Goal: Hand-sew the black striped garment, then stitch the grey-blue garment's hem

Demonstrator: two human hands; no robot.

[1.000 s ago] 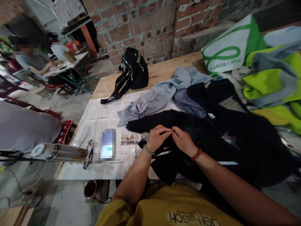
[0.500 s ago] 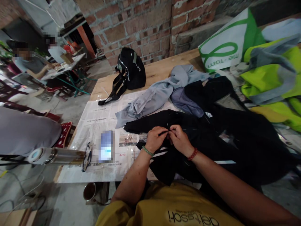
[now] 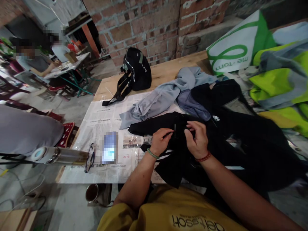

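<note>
Across the newspaper-covered desk (image 3: 96, 115), a black garment (image 3: 216, 134) is pinched narrowly in the grip of the left hand (image 3: 161, 141); at three o'clock the right hand (image 3: 197, 139) is spread wide. The desk's edge is seen at nine o'clock.

Upper centre, I've a black bag (image 3: 142, 72) in front of brick wall (image 3: 154, 33); upper right, a white-and-green bag (image 3: 228, 53) beside yellow-green cloth (image 3: 267, 81). Lower left, I spot a flask (image 3: 56, 155), glasses (image 3: 90, 158) by its end, a lit phone (image 3: 109, 148), a mug (image 3: 92, 193) below.
</note>
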